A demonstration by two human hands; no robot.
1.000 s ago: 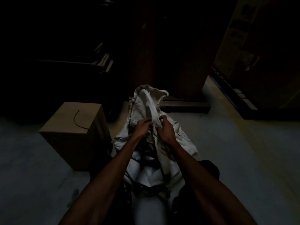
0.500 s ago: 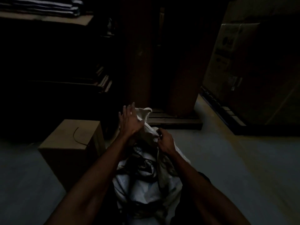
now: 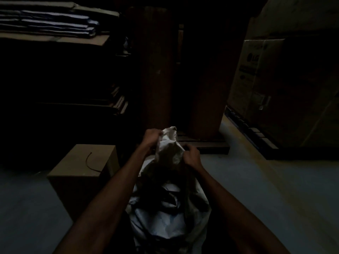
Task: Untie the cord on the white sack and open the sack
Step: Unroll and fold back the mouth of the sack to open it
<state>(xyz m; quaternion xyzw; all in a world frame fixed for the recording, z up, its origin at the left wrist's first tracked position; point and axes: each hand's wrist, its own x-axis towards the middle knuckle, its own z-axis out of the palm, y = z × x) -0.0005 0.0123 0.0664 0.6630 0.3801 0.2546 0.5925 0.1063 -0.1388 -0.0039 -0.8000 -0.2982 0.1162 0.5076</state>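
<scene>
The white sack (image 3: 169,213) stands on the floor between my forearms in dim light. Its mouth is spread, and crumpled pale and dark contents show inside. My left hand (image 3: 152,137) grips the far left edge of the sack's mouth and holds it up. My right hand (image 3: 191,156) grips the right edge of the mouth, fingers curled over the fabric. A dark cord (image 3: 91,163) lies in a curve on top of the cardboard box (image 3: 82,167) to the left of the sack.
Dark shelves with stacked flat sheets (image 3: 55,24) fill the left. Tall brown panels (image 3: 183,79) stand on a low pallet (image 3: 207,145) behind the sack. A large carton (image 3: 275,85) stands at right on another pallet. The floor is pale grey.
My left hand went from open above the sack to gripping the mouth's far edge. The mouth is pulled wider. The camera has tilted up.
</scene>
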